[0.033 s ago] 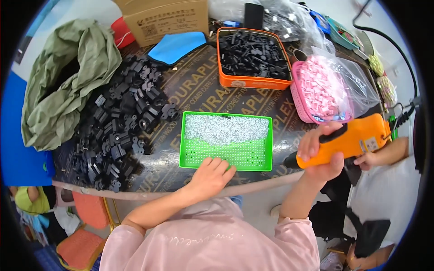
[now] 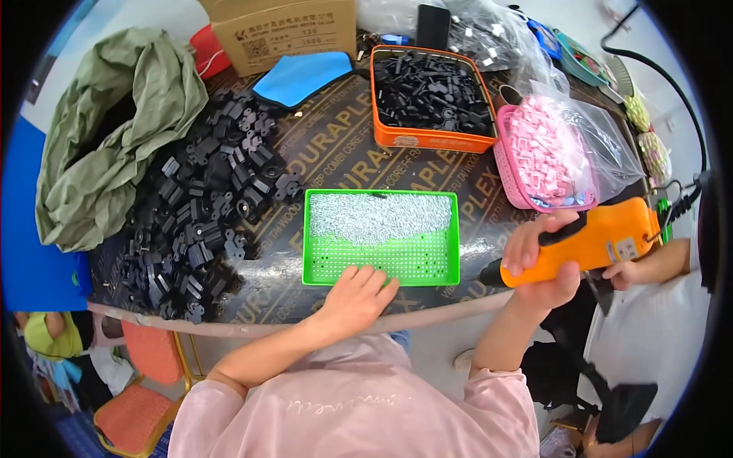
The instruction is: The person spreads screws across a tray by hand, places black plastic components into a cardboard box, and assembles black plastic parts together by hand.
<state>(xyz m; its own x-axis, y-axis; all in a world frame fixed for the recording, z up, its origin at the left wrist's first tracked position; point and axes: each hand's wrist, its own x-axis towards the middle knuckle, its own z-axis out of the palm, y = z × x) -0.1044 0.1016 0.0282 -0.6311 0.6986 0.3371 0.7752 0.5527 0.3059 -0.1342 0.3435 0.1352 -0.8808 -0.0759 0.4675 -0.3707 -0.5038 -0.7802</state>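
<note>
A shallow green tray (image 2: 457,240) lies near the table's front edge. Small silvery metal pieces (image 2: 374,217), probably screws, are heaped across its far half, and its near half shows a dotted bottom. My left hand (image 2: 359,296) is hooked over the tray's near wall, fingers bent and close together; its thumb is hidden. Out to the right, my right hand (image 2: 546,259) is wrapped round an orange electric screwdriver (image 2: 592,238), held above the table's edge with its dark nose toward the tray. A cable runs up from its rear end.
Loose black plastic parts (image 2: 202,206) are piled at left, beside a green cloth (image 2: 107,145). Behind the tray stand an orange tin (image 2: 435,142) of black pieces and a pink basket (image 2: 511,179) of pink pieces. Another person's hand (image 2: 622,273) is close behind the screwdriver.
Both my hands, the tray and the screwdriver keep their places. At right, the dark items by the other person's hand have shifted. The whole view has moved very slightly.
</note>
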